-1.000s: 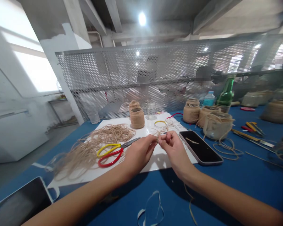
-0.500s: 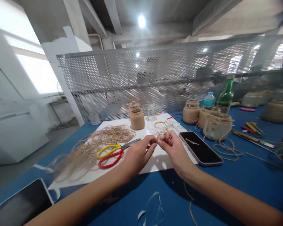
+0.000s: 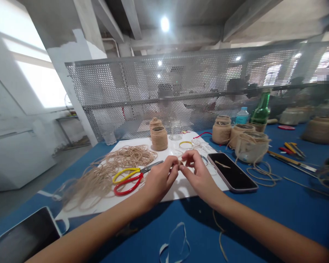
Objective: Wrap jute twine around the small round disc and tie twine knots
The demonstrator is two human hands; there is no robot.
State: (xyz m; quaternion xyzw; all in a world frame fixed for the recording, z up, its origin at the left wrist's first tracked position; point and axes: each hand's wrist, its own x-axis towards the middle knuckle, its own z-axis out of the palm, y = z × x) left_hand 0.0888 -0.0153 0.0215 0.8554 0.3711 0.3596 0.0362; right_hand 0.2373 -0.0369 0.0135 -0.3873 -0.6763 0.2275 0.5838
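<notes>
My left hand pinches a small brown bit of jute twine over the white sheet. Facing it, my right hand has its thumb and curved index finger at the same bit; the fingers partly hide its shape. Left of my left hand lie scissors with one yellow and one red handle, blades parted. A loose heap of jute twine spreads behind and left of them. Beyond my hands stand a twine-wrapped jar and a bare glass jar.
A phone lies right of my right hand, another at front left. Several twine-wrapped jars and a green bottle stand at right. Pliers lie farther right. A perforated metal screen closes the table's back.
My right hand has lifted its index finger into a wider arch, and both hands' fingertips have shifted slightly left. The scissors, jars and phones stay where they were.
</notes>
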